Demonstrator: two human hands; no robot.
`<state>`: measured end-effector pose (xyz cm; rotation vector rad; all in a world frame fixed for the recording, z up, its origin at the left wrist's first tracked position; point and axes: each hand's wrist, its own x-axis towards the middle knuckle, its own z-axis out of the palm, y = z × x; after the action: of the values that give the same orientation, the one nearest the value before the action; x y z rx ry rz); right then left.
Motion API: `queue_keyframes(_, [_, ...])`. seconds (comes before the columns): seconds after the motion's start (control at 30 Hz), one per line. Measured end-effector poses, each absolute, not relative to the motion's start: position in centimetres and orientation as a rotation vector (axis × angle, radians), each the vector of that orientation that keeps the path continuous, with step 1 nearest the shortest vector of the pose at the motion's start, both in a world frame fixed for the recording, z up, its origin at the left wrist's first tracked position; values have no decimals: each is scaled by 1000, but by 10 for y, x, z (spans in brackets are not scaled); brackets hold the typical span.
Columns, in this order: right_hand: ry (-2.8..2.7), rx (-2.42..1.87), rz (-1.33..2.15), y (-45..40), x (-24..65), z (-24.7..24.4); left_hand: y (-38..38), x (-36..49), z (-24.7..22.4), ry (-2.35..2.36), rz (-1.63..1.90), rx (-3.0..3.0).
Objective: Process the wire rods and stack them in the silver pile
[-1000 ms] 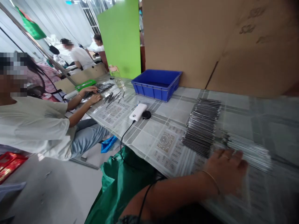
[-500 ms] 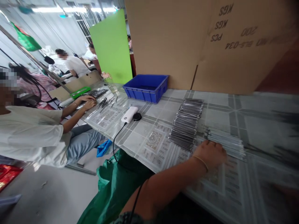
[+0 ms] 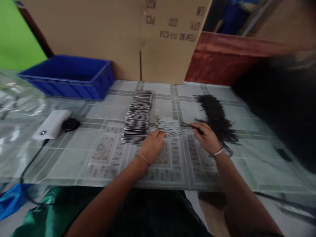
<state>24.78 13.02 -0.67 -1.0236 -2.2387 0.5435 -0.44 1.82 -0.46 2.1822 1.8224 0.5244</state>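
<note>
My left hand (image 3: 152, 146) is closed in a pinch on the end of a thin metal rod (image 3: 174, 133), at the near side of a short row of pale silvery rods (image 3: 169, 124). To its left lies a longer row of shiny metal rods (image 3: 138, 115), packed side by side. My right hand (image 3: 207, 140) pinches a thin dark stick (image 3: 185, 124) whose tip points left to the pale rods. Just beyond that hand is a heap of dark brown thin sticks (image 3: 214, 110). The exact ends of the held pieces are hidden by my fingers.
The table (image 3: 158, 86) has a clear patterned cover. A blue plastic bin (image 3: 71, 87) stands at the back left, before a cardboard panel (image 3: 98, 36). A white power bank (image 3: 53, 125) with a cable and a round black object (image 3: 70, 125) lie left. A blurred dark shape (image 3: 276, 105) fills the right.
My view has swung right, away from the co-worker at the left. My right hand, with a dark stick, now shows clearly. My left hand stays by the pale rods.
</note>
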Motion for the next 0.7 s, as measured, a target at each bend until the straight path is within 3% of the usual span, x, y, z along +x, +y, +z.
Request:
queue_keyframes(0.23, [-2285,-875,843,87,215,-10,-23,-18,-15,1738,844,1999])
queue_keyframes(0.53, [-2235,-930,915,71,213,-10,-38,-23,-23,1750,860,2017])
queue_keyframes(0.7, [-2153,-1061,950,61,211,2,-40,-15,-21,1744,1064,1802])
